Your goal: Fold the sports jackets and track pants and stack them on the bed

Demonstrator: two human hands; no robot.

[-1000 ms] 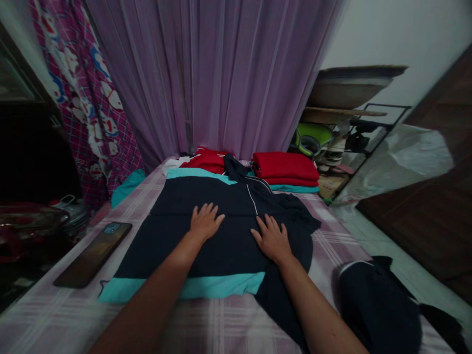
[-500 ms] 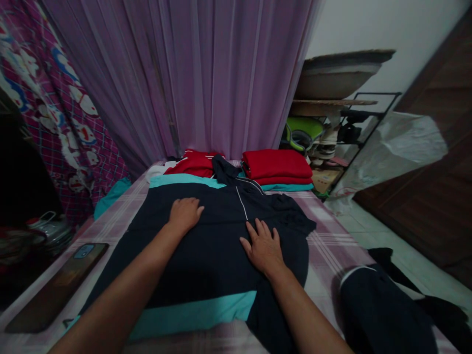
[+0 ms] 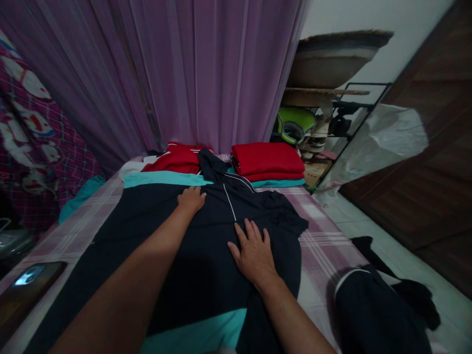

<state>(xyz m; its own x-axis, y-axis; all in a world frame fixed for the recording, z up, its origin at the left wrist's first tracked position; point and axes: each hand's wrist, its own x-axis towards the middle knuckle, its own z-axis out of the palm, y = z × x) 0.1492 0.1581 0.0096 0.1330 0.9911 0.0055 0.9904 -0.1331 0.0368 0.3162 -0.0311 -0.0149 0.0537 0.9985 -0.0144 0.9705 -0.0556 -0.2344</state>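
Observation:
A dark navy polo shirt (image 3: 206, 236) with turquoise panels and white piping lies spread over the bed, its collar toward the curtain. My left hand (image 3: 191, 198) rests on its upper part, just below the far turquoise band, with the fingers stretched forward. Flat on the cloth, right of the white piping line, lies my right hand (image 3: 253, 250) with its fingers spread. Neither hand grips the fabric. Part of the near turquoise panel is cut off by the lower edge of the view.
Folded red clothes (image 3: 267, 160) are stacked beyond the collar, beside another red garment (image 3: 175, 160). A phone (image 3: 31, 290) lies at the left. Dark clothing (image 3: 379, 309) sits at the bed's right edge. A cluttered rack (image 3: 328, 123) stands past the far right corner.
My left hand has slid forward over the shirt, toward the far turquoise band. My right hand stays flat in nearly the same place. The view has shifted a little.

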